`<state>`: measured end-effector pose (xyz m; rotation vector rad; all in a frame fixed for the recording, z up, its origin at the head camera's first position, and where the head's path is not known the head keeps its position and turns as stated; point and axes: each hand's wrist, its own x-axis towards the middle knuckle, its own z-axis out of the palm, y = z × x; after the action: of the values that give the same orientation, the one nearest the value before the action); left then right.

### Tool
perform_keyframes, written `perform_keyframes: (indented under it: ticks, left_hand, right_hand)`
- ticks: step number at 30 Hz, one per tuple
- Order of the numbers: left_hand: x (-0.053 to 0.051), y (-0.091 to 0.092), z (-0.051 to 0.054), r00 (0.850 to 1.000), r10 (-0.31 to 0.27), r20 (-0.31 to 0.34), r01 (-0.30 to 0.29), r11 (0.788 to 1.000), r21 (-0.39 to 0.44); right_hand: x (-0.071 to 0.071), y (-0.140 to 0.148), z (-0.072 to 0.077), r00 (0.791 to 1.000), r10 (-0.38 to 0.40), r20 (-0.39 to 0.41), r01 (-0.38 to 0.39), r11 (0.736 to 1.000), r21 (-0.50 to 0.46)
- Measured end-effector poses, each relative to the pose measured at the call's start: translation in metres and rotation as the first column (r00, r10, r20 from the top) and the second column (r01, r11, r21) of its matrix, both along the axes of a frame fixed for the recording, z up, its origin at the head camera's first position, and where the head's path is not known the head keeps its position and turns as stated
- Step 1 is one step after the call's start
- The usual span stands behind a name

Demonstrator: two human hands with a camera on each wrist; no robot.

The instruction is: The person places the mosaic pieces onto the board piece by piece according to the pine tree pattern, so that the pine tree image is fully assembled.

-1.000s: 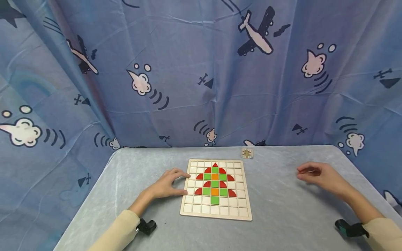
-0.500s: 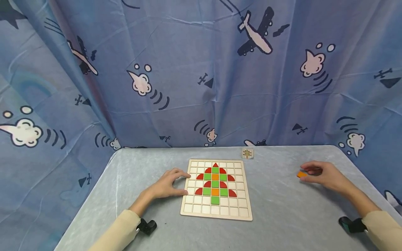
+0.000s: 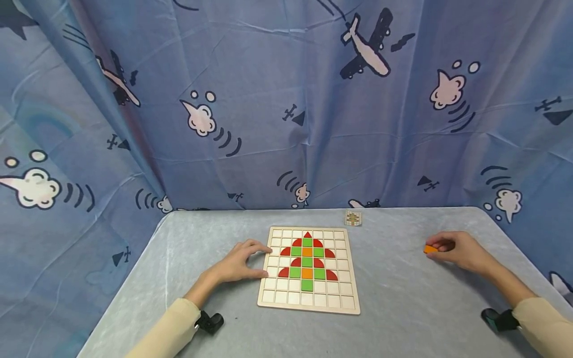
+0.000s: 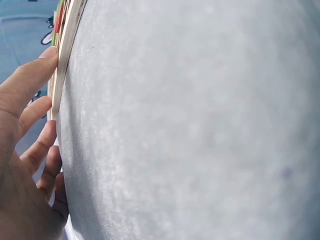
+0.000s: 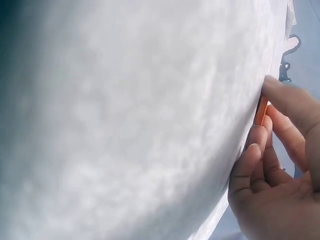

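Note:
A light wooden grid board lies on the table with green, orange and red tiles set in a tree shape, a red triangle at its top. At the board's left edge, my left hand touches the rim with thumb and fingertips, the fingers spread and loosely bent; the left wrist view shows the thumb against the rim. Well to the right of the board, my right hand pinches a small orange tile between thumb and fingers, low over the table. The right wrist view shows that tile's edge.
A small square card with a tree pattern lies behind the board, near the table's back edge. Grey cloth covers the table. A blue curtain with airplane prints hangs behind and at both sides.
An orange tile has come into view in my right hand, which shifted slightly right and then a little back left. The left hand and the board have stayed in place.

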<state>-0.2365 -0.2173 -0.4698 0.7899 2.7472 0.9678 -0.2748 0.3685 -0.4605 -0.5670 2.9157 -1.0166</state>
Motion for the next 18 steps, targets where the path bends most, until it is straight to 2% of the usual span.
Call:
perform_keyframes:
  ticks: [8, 12, 15, 18]
  left_hand:
    - [0.0, 0.0, 0.0, 1.0, -0.001, -0.001, 0.001, 1.0, 0.0]
    - [0.001, 0.0, 0.0, 1.0, 0.002, 0.001, -0.002, 1.0, -0.002]
    - [0.002, 0.0, 0.0, 1.0, 0.003, 0.001, -0.003, 1.0, -0.003]
    - [0.002, 0.0, 0.001, 1.0, 0.003, -0.002, -0.003, 1.0, 0.0]
  right_hand:
    - [0.003, -0.007, 0.006, 0.999, 0.01, 0.048, -0.01, 1.0, 0.005]
    - [0.007, -0.015, 0.01, 0.996, 0.055, 0.065, -0.053, 0.998, -0.036]
    - [0.011, -0.024, 0.013, 0.993, 0.115, 0.032, -0.111, 0.99, -0.092]
    - [0.014, -0.033, 0.016, 0.983, 0.18, -0.039, -0.184, 0.975, -0.125]
